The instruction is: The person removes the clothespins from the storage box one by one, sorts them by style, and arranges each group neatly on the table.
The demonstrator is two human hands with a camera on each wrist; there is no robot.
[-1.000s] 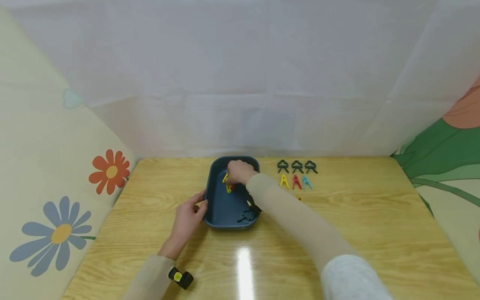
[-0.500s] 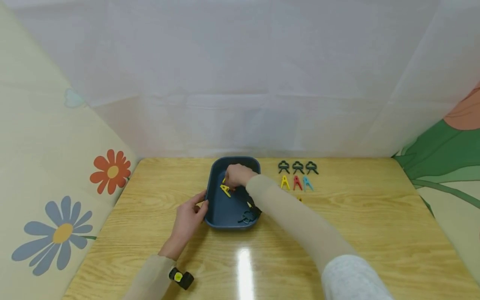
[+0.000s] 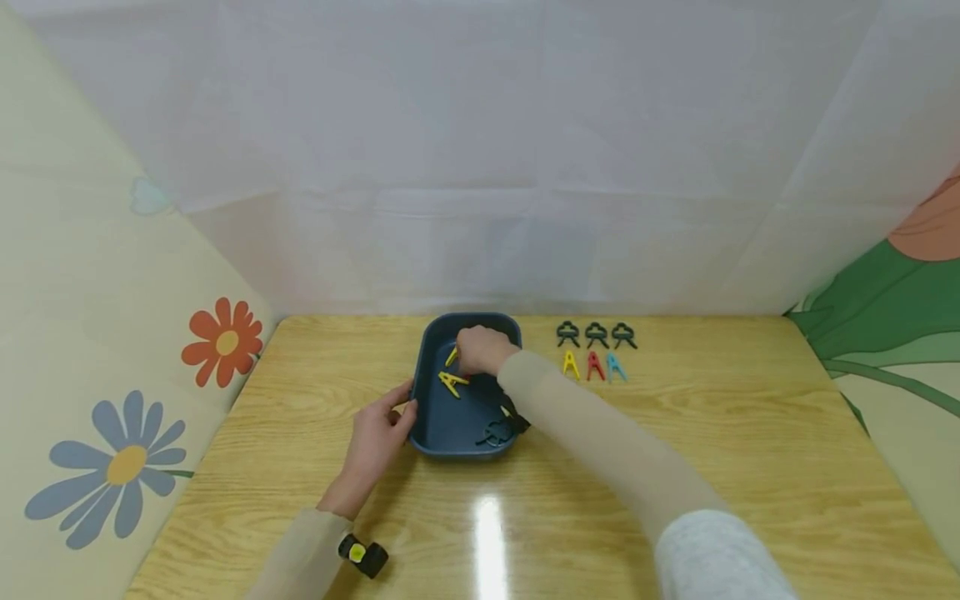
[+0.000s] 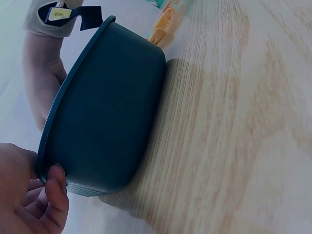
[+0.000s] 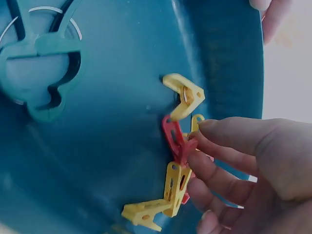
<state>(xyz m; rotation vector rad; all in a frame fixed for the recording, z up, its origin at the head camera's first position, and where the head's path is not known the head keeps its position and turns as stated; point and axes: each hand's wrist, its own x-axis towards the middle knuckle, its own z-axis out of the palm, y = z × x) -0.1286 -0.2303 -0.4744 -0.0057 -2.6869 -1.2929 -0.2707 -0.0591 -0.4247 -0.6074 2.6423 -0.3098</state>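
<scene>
My left hand (image 3: 375, 437) pinches the left rim of a dark blue plastic bin (image 3: 450, 425). My right hand (image 3: 483, 350) reaches down inside the bin's far half. In the right wrist view its fingertips are right at a red clothespin (image 5: 173, 136) in a small cluster; I cannot tell whether they pinch it. Around it lie a yellow clothespin (image 5: 192, 97) and another yellow clothespin (image 5: 146, 209). The head view shows a yellow clothespin (image 3: 452, 382) left of that hand, which hides the red ones. A dark green plastic clip (image 5: 58, 44) lies at the near end.
Right of the bin, dark clips (image 3: 596, 335) form a row on the wooden table (image 3: 712, 433). A yellow clothespin (image 3: 571, 364), a red clothespin (image 3: 595, 365) and a blue clothespin (image 3: 616, 367) lie in front. A white cloth (image 3: 480, 208) hangs behind the table.
My right hand has shifted slightly to the right inside the bin. A yellow clothespin has turned and moved left, out from beside the fingers. The left hand stays on the rim.
</scene>
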